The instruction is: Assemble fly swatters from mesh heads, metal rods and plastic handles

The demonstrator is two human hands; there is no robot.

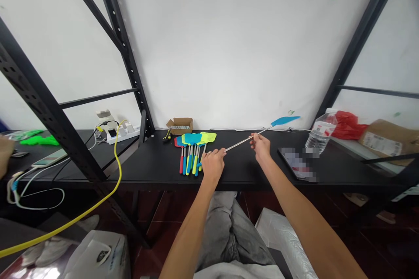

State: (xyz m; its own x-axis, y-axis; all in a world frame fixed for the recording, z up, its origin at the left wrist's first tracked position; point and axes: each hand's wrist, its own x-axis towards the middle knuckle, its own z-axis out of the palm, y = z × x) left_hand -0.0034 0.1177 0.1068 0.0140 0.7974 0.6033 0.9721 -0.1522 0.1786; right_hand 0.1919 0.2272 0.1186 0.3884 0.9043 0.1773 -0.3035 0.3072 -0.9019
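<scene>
A fly swatter with a blue head (284, 120) and a long thin metal rod slants across in front of me, its head up to the right. My left hand (213, 165) is closed round its handle end, where a bit of blue sticks out. My right hand (261, 145) pinches the rod farther along, below the head. Just left of my left hand lies a row of several fly swatters (193, 138) with red, blue and yellow-green heads and handles, overlapping on the black table (153, 157).
Behind the row stands an open small cardboard box (181, 126). To the right are a phone (296, 165), a water bottle (322, 133) and a red plastic bag (348, 125). A yellow cable (119, 170) hangs at left near a power strip (123, 133). Black shelf posts flank the table.
</scene>
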